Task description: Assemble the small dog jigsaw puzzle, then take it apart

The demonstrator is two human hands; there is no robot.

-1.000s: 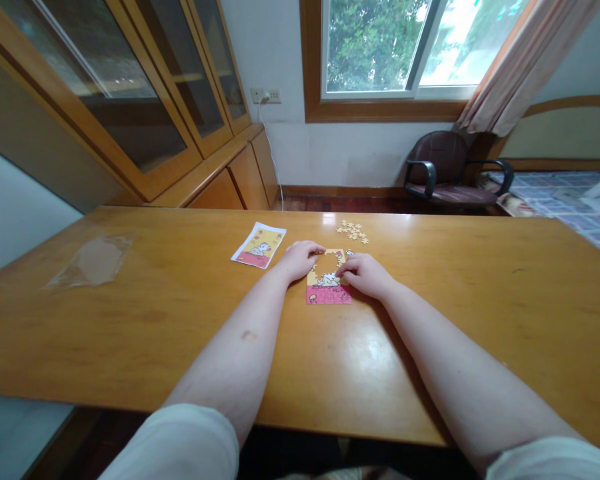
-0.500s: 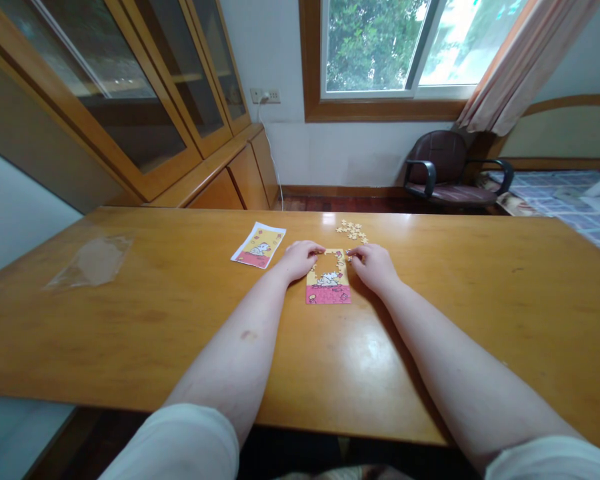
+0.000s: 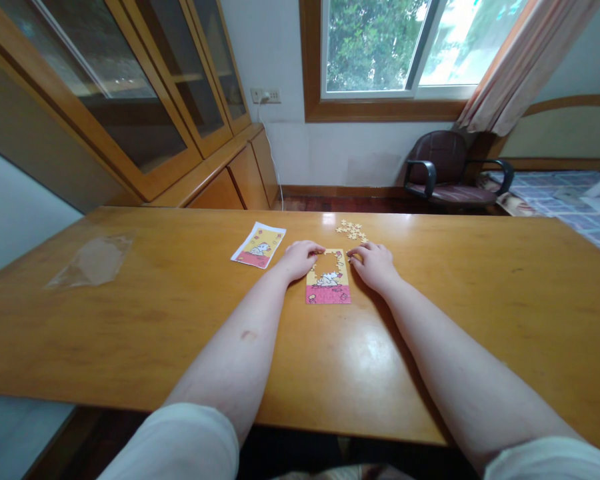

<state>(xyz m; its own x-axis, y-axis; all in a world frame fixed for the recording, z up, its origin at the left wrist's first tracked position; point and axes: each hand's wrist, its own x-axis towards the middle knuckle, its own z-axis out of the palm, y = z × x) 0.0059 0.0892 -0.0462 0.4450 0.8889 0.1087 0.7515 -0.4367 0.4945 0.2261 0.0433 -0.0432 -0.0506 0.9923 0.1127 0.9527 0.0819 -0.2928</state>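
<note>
A partly assembled jigsaw puzzle [image 3: 329, 293] lies flat on the table, with a pink lower part, a white animal and a yellow border around a bare gap in its upper half. My left hand [image 3: 300, 259] rests against its upper left edge, fingers stretched toward the top. Just off the right edge, my right hand [image 3: 374, 264] has its thumb and fingertips drawn together at a small puzzle piece, mostly hidden beneath them. Loose puzzle pieces [image 3: 353, 230] are scattered beyond the right hand, several of them pale side up.
A picture card [image 3: 259, 245] showing the same design lies left of the puzzle. Farther left is a clear plastic bag [image 3: 93, 261] on the wooden table [image 3: 180, 313]. Past the table's far edge stand a cabinet [image 3: 215, 173] and an armchair [image 3: 440, 167].
My right hand has shifted slightly, its fingers lying lower beside the puzzle's right edge. The left hand and the puzzle look unmoved.
</note>
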